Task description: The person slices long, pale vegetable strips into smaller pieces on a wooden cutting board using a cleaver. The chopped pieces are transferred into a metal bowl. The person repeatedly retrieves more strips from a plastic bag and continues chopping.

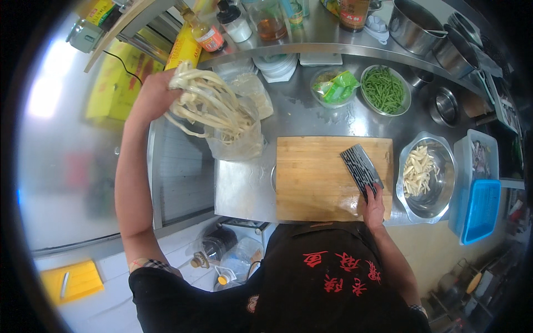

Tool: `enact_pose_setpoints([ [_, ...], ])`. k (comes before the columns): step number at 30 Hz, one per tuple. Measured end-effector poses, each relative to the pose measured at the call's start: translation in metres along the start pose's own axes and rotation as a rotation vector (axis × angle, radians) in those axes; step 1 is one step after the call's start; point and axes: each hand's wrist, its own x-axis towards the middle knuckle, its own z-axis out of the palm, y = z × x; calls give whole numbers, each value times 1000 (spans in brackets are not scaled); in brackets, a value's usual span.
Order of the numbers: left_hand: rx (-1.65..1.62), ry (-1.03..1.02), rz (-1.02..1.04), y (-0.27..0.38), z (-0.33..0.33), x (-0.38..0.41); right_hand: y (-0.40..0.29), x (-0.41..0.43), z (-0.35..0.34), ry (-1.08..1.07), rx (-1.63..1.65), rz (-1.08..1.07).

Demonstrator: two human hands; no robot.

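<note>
My left hand [155,95], at the upper left, grips a bunch of long pale strands [204,98], possibly tofu skin or noodles, lifted partly above an open clear plastic bag [239,145]. On the right part of a wooden cutting board [312,179] lies a dark cleaver blade [359,164] with a patterned face. My right hand [374,208] has its fingers at the near end of the cleaver; its handle is hidden. Cut pale pieces [418,170] lie in a steel basin [445,191] just right of the board.
Behind the board stand a bowl of green beans [385,89] and a bowl with a green packet [339,89]. Bottles and steel pots [416,27] line the raised shelf [325,48]. A blue basket [481,212] is at the far right. A glossy wall is at the left.
</note>
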Motion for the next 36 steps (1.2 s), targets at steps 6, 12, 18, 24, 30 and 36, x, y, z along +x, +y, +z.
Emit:
enact_pose_setpoints([
  [6, -1, 67, -105, 19, -52, -13, 4, 0, 1, 47, 19, -31],
  [12, 46, 112, -107, 46, -82, -29, 11, -3, 2, 60, 83, -28],
  [18, 105, 163, -146, 53, -111, -41, 21, -3, 7, 48, 90, -41],
  [24, 178, 208, -202, 75, -154, -40, 23, -4, 6, 7, 145, -28],
  [30, 193, 252, -223, 64, -181, -36, 18, -3, 2, 9, 166, -14],
  [36, 148, 281, -232, 69, -185, -41, 21, -5, 4, 14, 153, -18],
])
